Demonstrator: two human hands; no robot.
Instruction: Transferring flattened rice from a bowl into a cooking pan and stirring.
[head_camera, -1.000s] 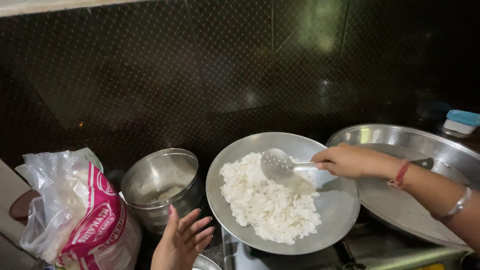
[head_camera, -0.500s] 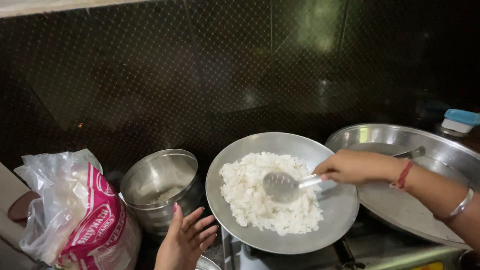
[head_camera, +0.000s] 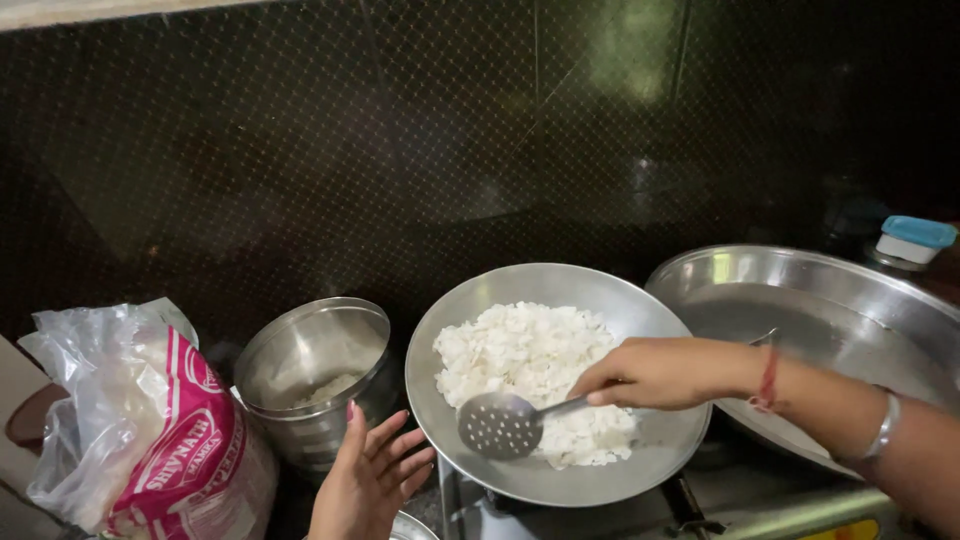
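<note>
Right hand (head_camera: 665, 372) pinches handle of slotted spoon (head_camera: 500, 424); spoon has swept from far side of pan (head_camera: 470, 330) to near-left edge, dragging flakes (head_camera: 535, 365) toward person. Left hand (head_camera: 368, 472) unchanged, fingers spread, empty, beside steel pot (head_camera: 310, 375).

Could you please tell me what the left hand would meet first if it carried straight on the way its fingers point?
Probably the rim of the wide steel pan: the left hand points up and right toward it, though depth is unclear.
</note>
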